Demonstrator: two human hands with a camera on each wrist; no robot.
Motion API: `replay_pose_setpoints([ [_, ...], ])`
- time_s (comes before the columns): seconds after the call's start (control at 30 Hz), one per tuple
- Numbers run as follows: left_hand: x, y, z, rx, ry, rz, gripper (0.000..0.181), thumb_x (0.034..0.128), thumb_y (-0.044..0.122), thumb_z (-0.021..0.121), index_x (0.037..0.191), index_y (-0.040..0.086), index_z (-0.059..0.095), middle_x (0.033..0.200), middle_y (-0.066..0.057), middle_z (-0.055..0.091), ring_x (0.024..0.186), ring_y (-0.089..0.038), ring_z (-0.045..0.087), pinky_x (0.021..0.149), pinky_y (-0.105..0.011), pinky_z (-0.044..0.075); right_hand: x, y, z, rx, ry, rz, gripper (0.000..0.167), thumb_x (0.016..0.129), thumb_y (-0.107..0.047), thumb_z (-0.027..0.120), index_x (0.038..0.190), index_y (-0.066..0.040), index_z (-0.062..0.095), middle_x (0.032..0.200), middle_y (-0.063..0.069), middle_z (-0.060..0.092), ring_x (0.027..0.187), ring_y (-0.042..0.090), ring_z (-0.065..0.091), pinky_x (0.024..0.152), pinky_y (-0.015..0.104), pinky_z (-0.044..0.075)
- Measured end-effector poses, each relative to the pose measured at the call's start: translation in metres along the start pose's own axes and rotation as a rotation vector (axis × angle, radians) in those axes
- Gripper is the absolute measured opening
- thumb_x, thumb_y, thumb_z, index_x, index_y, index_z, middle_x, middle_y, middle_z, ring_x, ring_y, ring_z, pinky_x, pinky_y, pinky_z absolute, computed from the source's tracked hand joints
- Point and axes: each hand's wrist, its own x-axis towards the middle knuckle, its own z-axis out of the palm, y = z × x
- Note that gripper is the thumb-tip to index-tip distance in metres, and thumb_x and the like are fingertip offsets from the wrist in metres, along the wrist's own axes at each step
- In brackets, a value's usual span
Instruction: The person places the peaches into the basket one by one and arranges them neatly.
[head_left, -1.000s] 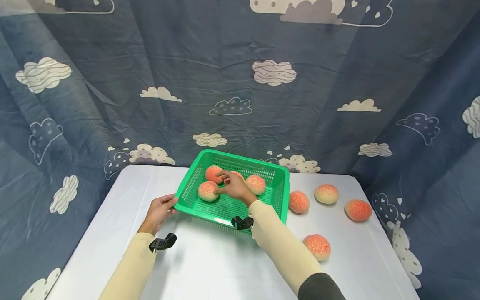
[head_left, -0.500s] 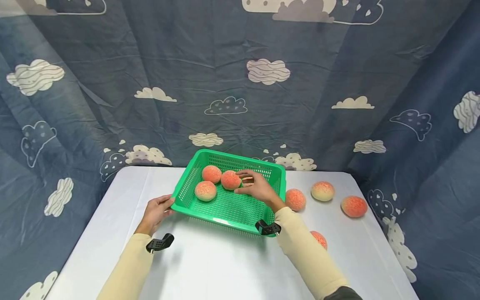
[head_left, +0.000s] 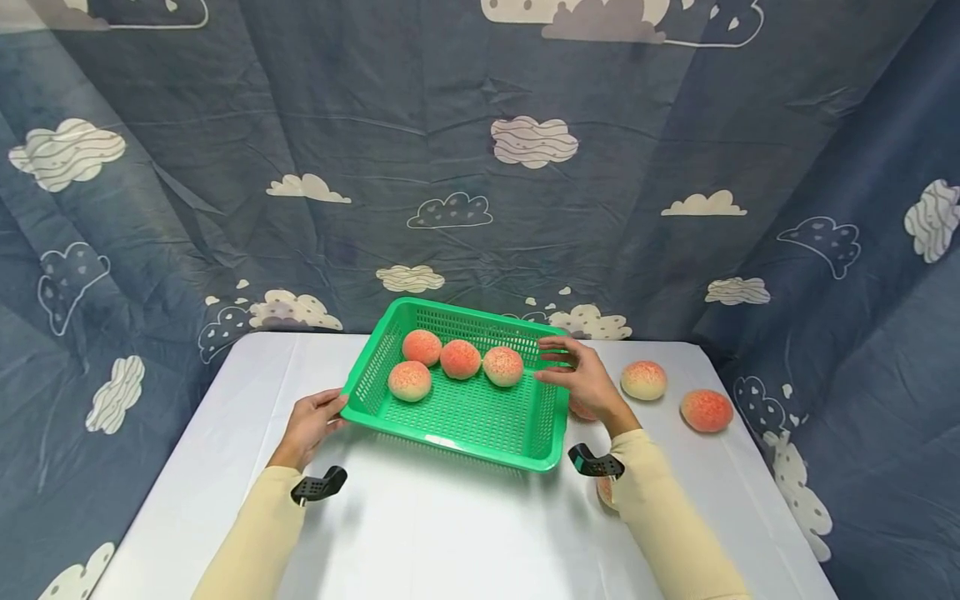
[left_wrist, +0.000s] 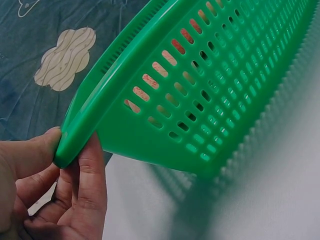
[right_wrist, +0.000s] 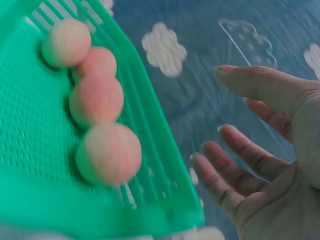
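A green perforated plastic basket (head_left: pixel 465 425) sits on the white table and holds several pinkish-orange peaches, one of them a paler peach (head_left: pixel 409 381) near its left end. My left hand (head_left: pixel 309 425) grips the basket's front left corner; the left wrist view shows the thumb on top of the rim (left_wrist: pixel 75 132) and fingers beneath. Over the basket's right edge hovers my right hand (head_left: pixel 583 379), its fingers spread and nothing between them. In the right wrist view the peaches (right_wrist: pixel 109 154) lie in a row, apart from that open palm (right_wrist: pixel 270 200).
Right of the basket lie several more peaches: a yellowish peach (head_left: pixel 643 380), a redder peach (head_left: pixel 707 411), one (head_left: pixel 582 409) partly behind my right hand and another (head_left: pixel 604 492) partly behind the wrist camera. A dark blue cloud-print curtain (head_left: pixel 450 150) hangs behind the table.
My right hand has moved rightward from above the peaches to the basket's right edge, uncovering them. My left hand keeps its hold on the basket corner. The head view has shifted slightly.
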Motion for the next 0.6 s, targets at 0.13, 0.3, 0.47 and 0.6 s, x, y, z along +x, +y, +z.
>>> replay_pose_setpoints([
  [0.13,-0.001,0.001,0.000,0.004,-0.003,-0.003,0.045,0.0998,0.011,0.054,0.137,-0.012,0.043,0.107,-0.010,0.058,0.080,-0.006,0.058,0.072,-0.020,0.054,-0.009,0.013,-0.019,0.008,0.084,-0.007,0.056,0.084,-0.003,0.073,0.134,0.003,0.048,0.136,0.024,0.046,0.124,0.043,0.046,0.092,0.028,0.051],
  [0.3,0.000,0.002,0.001,0.009,0.006,-0.006,0.044,0.0998,0.012,0.054,0.136,-0.011,0.044,0.106,-0.009,0.059,0.080,-0.005,0.058,0.071,-0.019,0.054,-0.019,0.031,-0.039,0.006,0.179,0.012,0.056,0.084,0.002,0.072,0.134,0.007,0.047,0.137,0.026,0.045,0.125,0.042,0.045,0.088,0.016,0.049],
  [0.47,0.001,0.002,-0.001,0.012,0.006,-0.009,0.045,0.1001,0.012,0.054,0.137,-0.010,0.043,0.109,-0.010,0.058,0.081,-0.005,0.058,0.071,-0.018,0.054,-0.026,0.055,-0.051,-0.053,0.250,0.083,0.055,0.086,-0.001,0.071,0.134,0.004,0.047,0.137,0.023,0.047,0.126,0.037,0.045,0.100,0.030,0.045],
  [0.6,0.002,0.001,0.000,0.006,0.001,-0.007,0.045,0.1001,0.012,0.054,0.137,-0.011,0.043,0.107,-0.009,0.058,0.080,-0.005,0.058,0.071,-0.018,0.054,-0.029,0.073,-0.054,-0.099,0.290,0.136,0.056,0.085,-0.005,0.073,0.135,0.003,0.048,0.137,0.020,0.048,0.126,0.035,0.045,0.104,0.043,0.041],
])
